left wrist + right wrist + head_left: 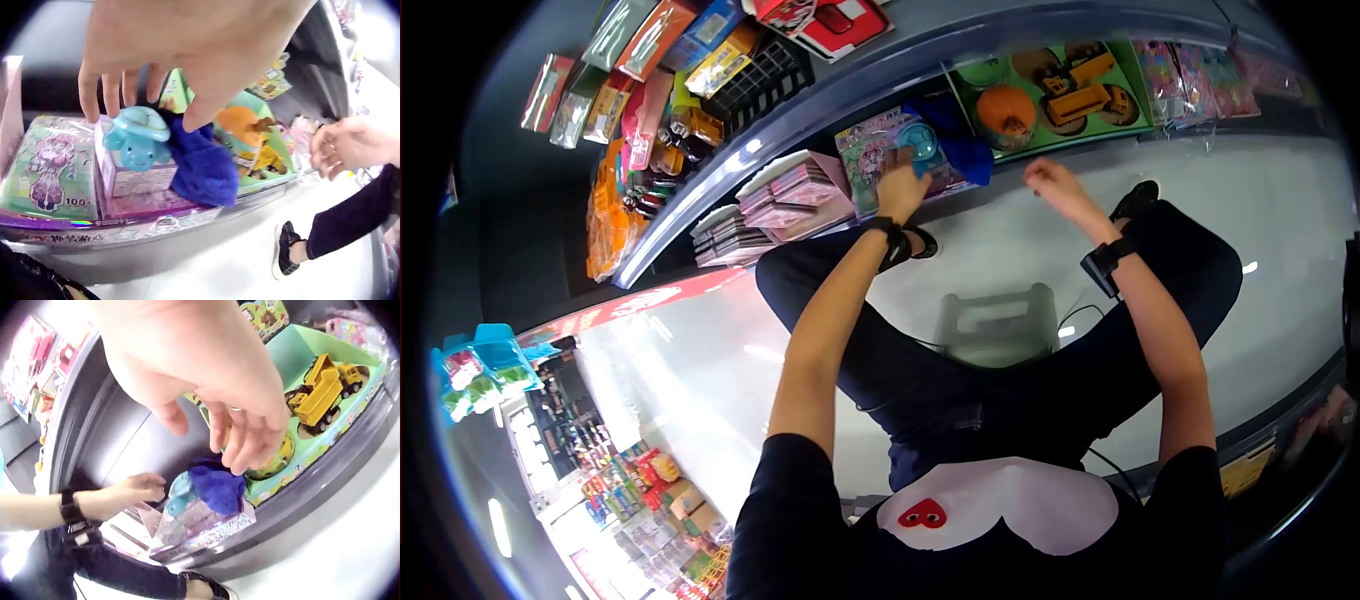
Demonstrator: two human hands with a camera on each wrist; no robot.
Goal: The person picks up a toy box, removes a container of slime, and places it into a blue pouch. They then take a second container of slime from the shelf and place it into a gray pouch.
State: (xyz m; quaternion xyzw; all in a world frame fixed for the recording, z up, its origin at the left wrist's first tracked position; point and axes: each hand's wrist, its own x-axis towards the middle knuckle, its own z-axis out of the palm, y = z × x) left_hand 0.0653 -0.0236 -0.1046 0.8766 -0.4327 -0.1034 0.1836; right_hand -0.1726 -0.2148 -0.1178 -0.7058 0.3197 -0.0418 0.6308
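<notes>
1. A light-blue turtle toy sits atop a pale box at the front of a low store shelf, its face turned out toward the aisle.

2. The person's left hand hangs over the turtle toy, fingers spread and loosely bent, the grip empty; whether a fingertip meets the shell is hard to tell from these angles.

3. A fuzzy blue cloth lies bunched just beside the toy, between it and a green display box.

4. The right hand is raised in front of the display box, well apart from the turtle, its fingers relaxed and half-curled around nothing.

5. Inside the green box stand yellow toy trucks, with a rounded orange piece near them.

6. On the turtle's other side lies a doll-printed pack marked "100+", and beyond it a carton of pink packets.

7. The person, in dark trousers and a shirt bearing a red heart, has knees apart, a grey stool visible between them on the pale floor.
</notes>
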